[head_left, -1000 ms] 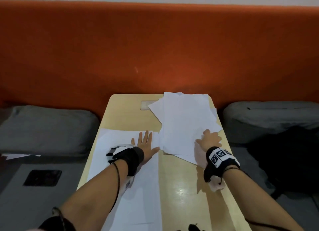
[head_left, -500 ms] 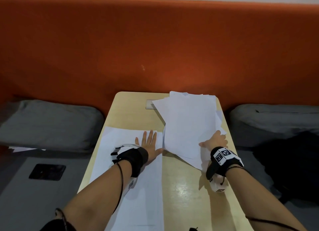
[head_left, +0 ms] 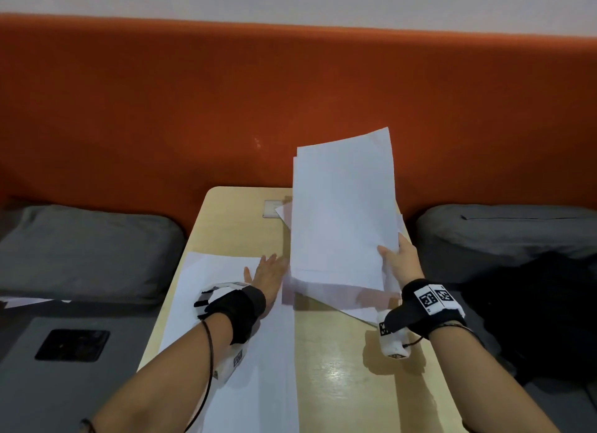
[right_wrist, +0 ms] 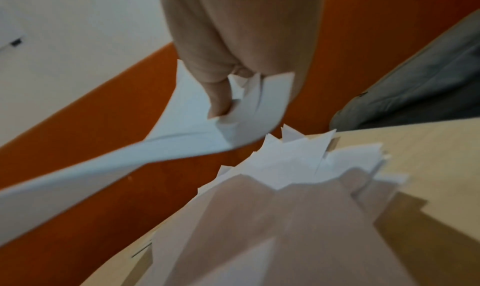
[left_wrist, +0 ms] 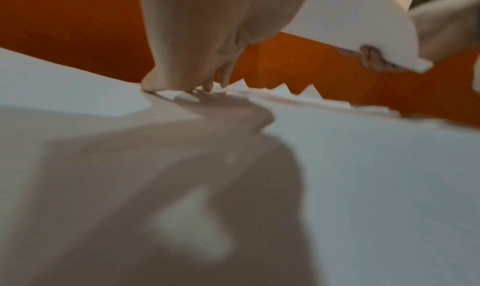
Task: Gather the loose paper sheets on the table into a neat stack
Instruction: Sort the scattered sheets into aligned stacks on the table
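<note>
My right hand (head_left: pixel 395 255) pinches the near right corner of a bundle of white sheets (head_left: pixel 344 213) and holds it tilted up above the table; the right wrist view shows the thumb (right_wrist: pixel 219 97) on the curved bundle (right_wrist: pixel 182 130). Under it a fanned pile of loose sheets (head_left: pixel 361 306) (right_wrist: pixel 285 167) still lies on the wooden table (head_left: pixel 355 368). My left hand (head_left: pixel 269 272) rests flat, fingers straight, on a large white sheet (head_left: pixel 226 352) covering the table's left half, its fingertips (left_wrist: pixel 205 88) touching the pile's left edge.
An orange padded wall (head_left: pixel 193 109) runs behind the table. Grey cushions lie at the left (head_left: pixel 80 248) and right (head_left: pixel 504 229). A black bag (head_left: pixel 533 319) sits at the right. A grey surface with a dark square inset (head_left: pixel 72 343) lies at the lower left.
My right hand has lifted a bundle of sheets off the pile and tilted it upward. The left hand stayed flat on the big sheet, shifting slightly toward the pile.
</note>
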Tool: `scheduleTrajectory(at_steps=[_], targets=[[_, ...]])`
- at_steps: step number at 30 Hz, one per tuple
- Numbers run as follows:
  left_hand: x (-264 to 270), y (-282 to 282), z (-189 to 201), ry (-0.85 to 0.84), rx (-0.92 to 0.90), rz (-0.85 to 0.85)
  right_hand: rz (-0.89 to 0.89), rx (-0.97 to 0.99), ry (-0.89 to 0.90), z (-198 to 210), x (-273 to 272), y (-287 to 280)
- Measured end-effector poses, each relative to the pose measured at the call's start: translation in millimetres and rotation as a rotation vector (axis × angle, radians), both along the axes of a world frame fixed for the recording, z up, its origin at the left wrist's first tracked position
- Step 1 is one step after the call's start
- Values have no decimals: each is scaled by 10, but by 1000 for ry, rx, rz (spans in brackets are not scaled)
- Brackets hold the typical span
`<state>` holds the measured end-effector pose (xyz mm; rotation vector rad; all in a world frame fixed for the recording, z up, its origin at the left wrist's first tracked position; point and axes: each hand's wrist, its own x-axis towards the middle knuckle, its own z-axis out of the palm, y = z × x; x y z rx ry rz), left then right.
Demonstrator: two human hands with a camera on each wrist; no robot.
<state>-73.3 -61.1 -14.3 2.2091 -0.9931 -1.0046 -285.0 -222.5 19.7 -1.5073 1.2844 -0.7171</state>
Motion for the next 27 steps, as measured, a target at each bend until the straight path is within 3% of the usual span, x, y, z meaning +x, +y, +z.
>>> scheduleTrajectory(at_steps=[3, 7, 15, 27], targets=[[95, -125, 240, 428, -304, 297, 147, 40, -3, 34, -49, 60], [165, -232, 559, 343, -508, 381, 262, 96, -62, 58, -30, 190], [121, -154, 704, 428, -595, 226, 120, -10, -291, 333, 109, 149], [299, -173, 1333, 402, -926, 364, 256, 92, -204, 402, 76, 335]])
